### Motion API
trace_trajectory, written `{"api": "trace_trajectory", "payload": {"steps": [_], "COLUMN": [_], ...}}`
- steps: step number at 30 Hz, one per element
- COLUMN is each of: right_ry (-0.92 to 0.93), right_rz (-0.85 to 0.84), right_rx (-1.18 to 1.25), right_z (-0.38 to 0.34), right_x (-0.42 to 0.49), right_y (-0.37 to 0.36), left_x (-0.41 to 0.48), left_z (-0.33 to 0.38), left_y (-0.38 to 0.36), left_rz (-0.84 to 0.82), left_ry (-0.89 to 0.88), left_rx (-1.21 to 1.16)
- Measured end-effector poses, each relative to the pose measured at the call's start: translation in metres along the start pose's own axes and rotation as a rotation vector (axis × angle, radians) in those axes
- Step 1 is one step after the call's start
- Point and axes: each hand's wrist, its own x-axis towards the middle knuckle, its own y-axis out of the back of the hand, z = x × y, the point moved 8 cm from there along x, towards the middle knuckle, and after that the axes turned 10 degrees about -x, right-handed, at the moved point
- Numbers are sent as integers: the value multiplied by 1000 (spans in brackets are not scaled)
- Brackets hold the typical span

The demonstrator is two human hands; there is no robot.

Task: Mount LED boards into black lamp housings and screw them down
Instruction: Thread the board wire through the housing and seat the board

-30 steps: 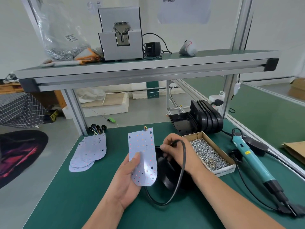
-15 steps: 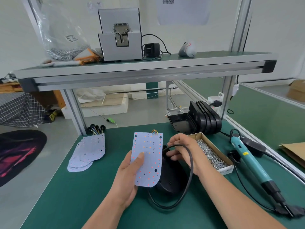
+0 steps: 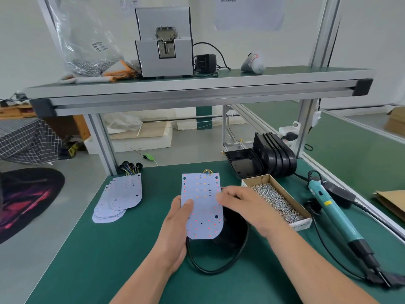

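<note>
Plainly, the left grip [image 3: 175, 227] held the LED board [image 3: 202, 205] near the middle of the green surface [image 3: 98, 260]. Its thumb pressed the board's white face and its fingers were hidden behind, so the board stood tilted up, with the rounded end at six o'clock and the coloured wires at twelve. The right grip [image 3: 247, 207] came in from four o'clock, its blurred fingertips reaching the board's right edge. Whether it pinched the board or only touched it could not be told. Under that hand and the board's lower corner sat a black lamp housing [image 3: 232, 229] on the surface, mostly covered, with a black cable [image 3: 219, 269] looping out from it toward six o'clock. At nine o'clock from the held board lay a fanned stack of boards [image 3: 119, 198], their wires bunched at its far end. At three o'clock, just beside the right grip, stood an open cardboard box of screws [image 3: 276, 200]. Beyond that box a teal electric screwdriver [image 3: 333, 211] lay on the surface, its cord trailing toward five o'clock. At one o'clock a row of housings [image 3: 274, 156] stood on edge, and an open housing [image 3: 243, 163] lay flat against its near side. On the shelf [image 3: 197, 84] at twelve o'clock sat a grey screw feeder [image 3: 164, 42] and a clear bag of screws [image 3: 92, 40].
</note>
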Motion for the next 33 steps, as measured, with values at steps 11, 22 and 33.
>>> {"api": "trace_trajectory", "payload": {"steps": [11, 22, 33], "right_ry": [-129, -104, -153], "right_rz": [32, -13, 80], "right_rx": [393, 676, 756], "right_z": [15, 17, 25], "right_x": [5, 0, 2], "right_y": [-3, -15, -10], "left_x": [-2, 3, 11], "left_z": [14, 11, 6], "left_y": [-16, -2, 14], "left_rz": [-82, -12, 96], "left_ry": [-59, -53, 19], "left_rx": [-84, -317, -297]}}
